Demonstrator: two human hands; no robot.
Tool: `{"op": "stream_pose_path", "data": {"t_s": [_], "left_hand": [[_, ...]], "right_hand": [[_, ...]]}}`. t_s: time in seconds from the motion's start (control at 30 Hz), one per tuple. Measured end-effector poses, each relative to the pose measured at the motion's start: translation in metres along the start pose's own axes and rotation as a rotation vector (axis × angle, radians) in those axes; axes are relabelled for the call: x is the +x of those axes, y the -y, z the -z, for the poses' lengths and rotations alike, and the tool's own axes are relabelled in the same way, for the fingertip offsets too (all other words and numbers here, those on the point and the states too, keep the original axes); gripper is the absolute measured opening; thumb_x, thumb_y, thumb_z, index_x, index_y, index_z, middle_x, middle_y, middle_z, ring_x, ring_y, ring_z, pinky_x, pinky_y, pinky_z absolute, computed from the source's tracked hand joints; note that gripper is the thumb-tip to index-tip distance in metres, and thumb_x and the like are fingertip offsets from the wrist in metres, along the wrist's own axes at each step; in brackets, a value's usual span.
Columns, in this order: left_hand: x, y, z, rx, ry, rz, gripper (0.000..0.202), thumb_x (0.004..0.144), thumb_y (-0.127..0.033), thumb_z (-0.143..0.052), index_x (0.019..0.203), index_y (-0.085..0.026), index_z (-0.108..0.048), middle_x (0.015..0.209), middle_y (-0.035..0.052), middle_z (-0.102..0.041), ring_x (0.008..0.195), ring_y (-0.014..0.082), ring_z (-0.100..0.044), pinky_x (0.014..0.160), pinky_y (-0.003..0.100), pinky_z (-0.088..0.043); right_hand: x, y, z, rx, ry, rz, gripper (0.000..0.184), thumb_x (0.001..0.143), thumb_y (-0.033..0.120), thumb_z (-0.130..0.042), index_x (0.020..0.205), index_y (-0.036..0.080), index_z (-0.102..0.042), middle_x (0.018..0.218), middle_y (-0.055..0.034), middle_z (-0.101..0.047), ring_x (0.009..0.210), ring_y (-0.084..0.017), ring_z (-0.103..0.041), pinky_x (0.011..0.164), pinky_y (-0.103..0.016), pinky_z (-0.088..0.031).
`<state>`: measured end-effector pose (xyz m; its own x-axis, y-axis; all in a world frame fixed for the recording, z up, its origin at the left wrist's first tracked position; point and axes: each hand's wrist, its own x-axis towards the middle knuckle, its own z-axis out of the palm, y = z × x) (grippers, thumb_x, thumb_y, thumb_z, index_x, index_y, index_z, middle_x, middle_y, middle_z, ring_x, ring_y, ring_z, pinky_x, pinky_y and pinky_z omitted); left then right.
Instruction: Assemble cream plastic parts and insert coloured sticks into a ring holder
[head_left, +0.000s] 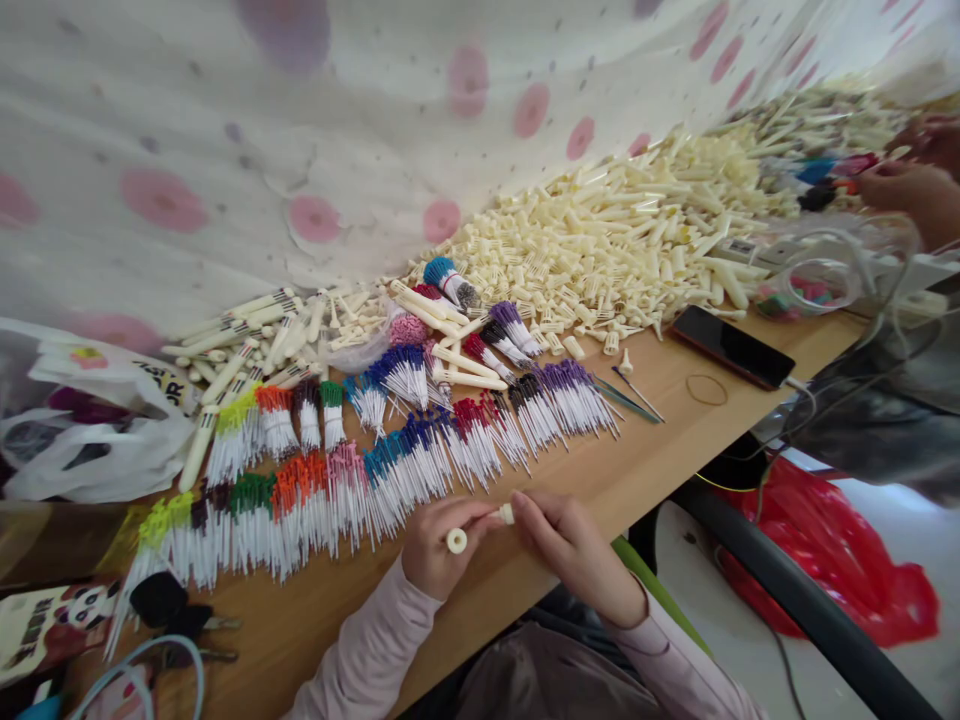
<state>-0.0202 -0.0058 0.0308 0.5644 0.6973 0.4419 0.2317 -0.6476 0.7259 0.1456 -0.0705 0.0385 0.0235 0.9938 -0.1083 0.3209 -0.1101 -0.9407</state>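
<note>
Near the table's front edge, my left hand [439, 545] is closed around a cream plastic pen barrel [456, 541], whose round hollow end faces me. My right hand [562, 540] pinches a small cream plastic piece [506, 513] close to the left fingertips. Whether that piece touches the barrel is hidden by the fingers. Just beyond both hands lie rows of white pen refills [405, 480] with coloured ends, sorted by colour. Bundled refills [450, 283] rest behind them, beside several loose cream barrels [469, 370].
A large heap of cream plastic parts [622, 230] lines the curtain. To the right are tweezers [626, 398], a phone [731, 345] on a cable and a rubber band [706, 389]. Keys [202, 640] and a plastic bag [97, 440] sit left. Another person's hand [915, 195] works at far right.
</note>
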Motion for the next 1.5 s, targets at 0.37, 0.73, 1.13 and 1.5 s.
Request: {"op": "stream_pose_path", "data": {"t_s": [0.37,0.73,1.13,1.5], "left_hand": [[0.001,-0.004,0.003,-0.061,0.115,0.133,0.044,0.097,-0.038,-0.043,0.068,-0.016,-0.068,0.046,-0.0009,-0.063,0.045,0.0114,-0.060,0.053,0.020,-0.044],[0.004,-0.003,0.001,0.013,0.026,0.009,0.038,0.093,-0.040,-0.052,0.072,-0.014,-0.070,0.056,0.0035,-0.069,0.049,0.0129,-0.064,0.050,0.020,-0.047],[0.002,0.000,0.002,-0.164,0.090,0.366,0.037,0.090,-0.041,-0.055,0.066,-0.018,-0.071,0.059,0.0021,-0.071,0.054,0.0144,-0.066,0.056,0.023,-0.051],[0.003,0.001,0.004,-0.278,0.138,0.454,0.033,0.085,-0.043,-0.061,0.068,-0.017,-0.073,0.060,0.0037,-0.073,0.056,0.0155,-0.066,0.056,0.023,-0.050]], "right_hand": [[-0.004,0.009,0.008,-0.106,-0.010,0.151,0.038,0.100,0.034,-0.033,0.065,0.020,-0.038,0.058,0.0035,-0.042,0.053,-0.011,-0.040,0.054,-0.024,-0.030],[-0.004,0.003,0.002,-0.053,-0.001,0.039,0.047,0.100,0.043,-0.032,0.059,0.020,-0.033,0.054,0.0047,-0.033,0.051,-0.010,-0.033,0.052,-0.025,-0.025],[-0.004,0.002,-0.005,-0.011,-0.059,0.055,0.046,0.100,0.044,-0.031,0.060,0.020,-0.036,0.056,0.0033,-0.036,0.053,-0.011,-0.036,0.053,-0.025,-0.030],[-0.003,0.000,-0.006,-0.038,-0.068,0.090,0.045,0.100,0.042,-0.033,0.061,0.019,-0.037,0.055,0.0038,-0.038,0.052,-0.010,-0.038,0.053,-0.024,-0.030]]}}
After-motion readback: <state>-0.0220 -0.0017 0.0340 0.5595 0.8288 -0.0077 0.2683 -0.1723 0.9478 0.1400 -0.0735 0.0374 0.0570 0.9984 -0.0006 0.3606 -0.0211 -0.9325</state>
